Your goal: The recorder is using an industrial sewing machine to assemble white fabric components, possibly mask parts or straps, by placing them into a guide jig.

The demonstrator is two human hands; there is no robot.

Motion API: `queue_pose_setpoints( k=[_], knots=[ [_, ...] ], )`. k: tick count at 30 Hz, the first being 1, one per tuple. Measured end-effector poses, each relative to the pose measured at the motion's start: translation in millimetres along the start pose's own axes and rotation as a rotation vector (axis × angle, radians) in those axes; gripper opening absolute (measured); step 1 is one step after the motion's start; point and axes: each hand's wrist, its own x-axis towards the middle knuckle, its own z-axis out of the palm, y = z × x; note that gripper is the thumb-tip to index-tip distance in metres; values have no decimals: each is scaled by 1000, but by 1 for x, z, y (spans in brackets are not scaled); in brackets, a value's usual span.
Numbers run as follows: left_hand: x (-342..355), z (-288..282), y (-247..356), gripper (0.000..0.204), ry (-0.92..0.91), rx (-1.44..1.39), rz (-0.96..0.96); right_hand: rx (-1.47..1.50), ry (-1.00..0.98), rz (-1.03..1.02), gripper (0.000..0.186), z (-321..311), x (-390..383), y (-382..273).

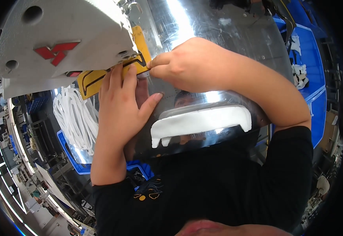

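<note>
A yellow slotted plate (142, 45) with black-edged channels lies under the head of a white sewing machine (81, 47). My left hand (118, 96) rests palm down, its fingers stretched onto the plate's near edge and the thumb spread on the metal table. My right hand (179, 67) comes in from the right with fingers closed, pinching the plate's right corner. Any material beneath the plate is mostly hidden; a small pale bit shows by that corner. Nearer my body lies a white curved cut piece (203, 122) with short legs at its ends.
The shiny metal table (226, 51) carries the work. A bundle of white strips (75, 118) hangs at its left, above a blue bin (71, 155). On the right stand blue bins (315, 74) with white and dark scraps. The machine head overhangs the left hand's fingertips.
</note>
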Motion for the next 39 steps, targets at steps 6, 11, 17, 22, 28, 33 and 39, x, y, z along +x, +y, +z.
queue_pose_setpoints(
  k=[6, 11, 17, 22, 28, 33, 39],
  knots=[
    [0, -9, 6, 69, -54, -102, -13, 66, -100, -33, 16, -13, -1, -3],
    [0, -8, 9, 67, -30, -177, 43, 28, -18, -79, 9, -8, -8, 4],
    [1, -1, 10, 65, -21, -193, 106, -18, -63, -88, 13, -18, -12, 6],
    [6, 1, 14, 64, -32, -201, 152, -45, -160, -35, 13, -26, -14, 7],
    [11, 6, 17, 60, -43, -265, 203, 36, 167, -70, 16, -8, -17, 21],
    [7, 0, 16, 55, -25, -249, 177, 72, 166, -46, 13, -12, -14, 19],
    [9, 11, 9, 52, 56, -195, 199, 50, 130, -24, 13, -12, -9, 17]
  ],
)
